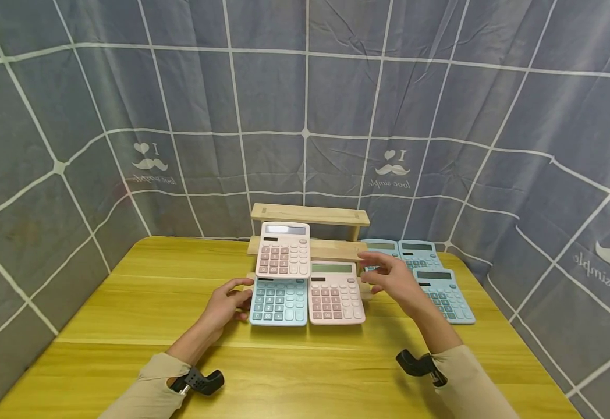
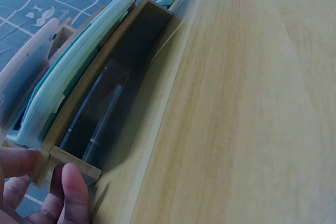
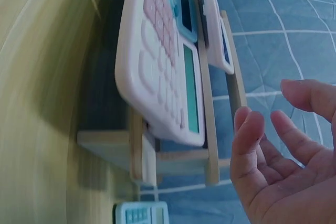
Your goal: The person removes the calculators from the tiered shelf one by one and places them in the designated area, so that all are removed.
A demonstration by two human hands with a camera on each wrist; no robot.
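Observation:
A wooden rack (image 1: 310, 215) stands on the table with calculators leaning on its steps. The upper step holds a pink calculator (image 1: 284, 250); below it are a blue calculator (image 1: 279, 302) and a second pink calculator (image 1: 336, 294) side by side. At the rack's left end, my left hand (image 1: 226, 305) grips the wood by its lower corner, fingertips (image 2: 73, 187) at the end piece beside the blue calculator. My right hand (image 1: 391, 276) hovers off the rack's right side with fingers loosely bent and nothing in them. In the right wrist view its fingertips (image 3: 249, 129) are apart from the rack.
To the right of the rack, several blue calculators lie on the wooden table (image 1: 305, 372), one nearer calculator (image 1: 449, 299) in front of the others. A grey curtain (image 1: 305, 105) with white grid lines hangs behind the table and along both sides.

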